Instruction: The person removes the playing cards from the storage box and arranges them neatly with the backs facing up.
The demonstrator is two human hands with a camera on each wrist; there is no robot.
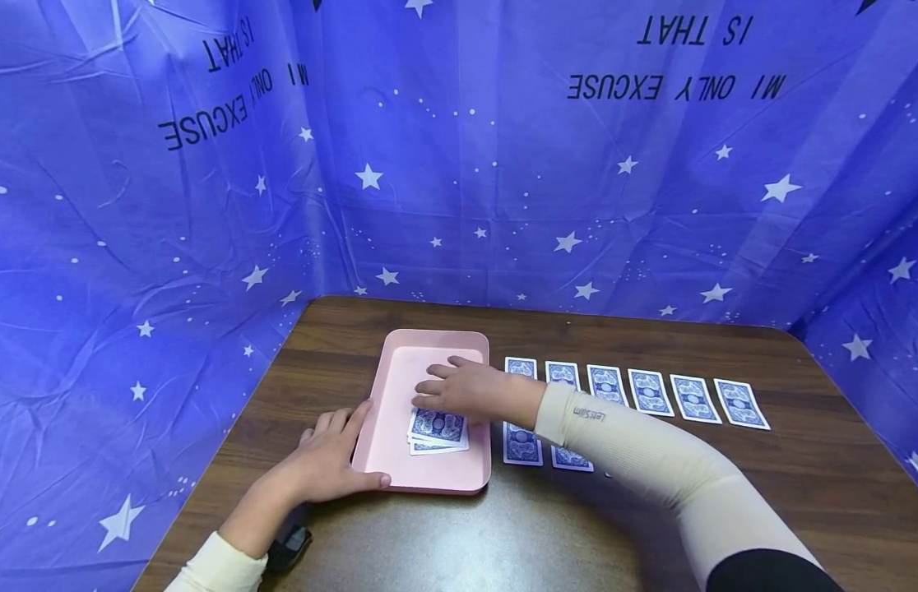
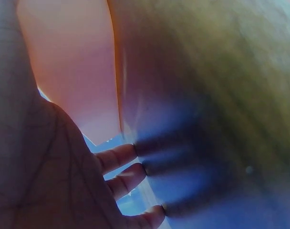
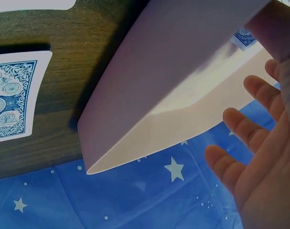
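Observation:
A pink tray lies on the table with a small loose pile of blue-backed playing cards inside it. My right hand is over the tray at the pile's far edge, fingers spread; the right wrist view shows no card in the visible fingers. Against the tray's left side rests my left hand, its thumb by the near left corner. In the left wrist view its fingertips touch the tabletop. Face-down cards line up in rows to the tray's right, partly covered by my right forearm.
The brown wooden table is backed by a blue star-printed cloth, which also hangs along both sides. A black object sits at my left wrist. Part of the nearer card row shows below my right sleeve.

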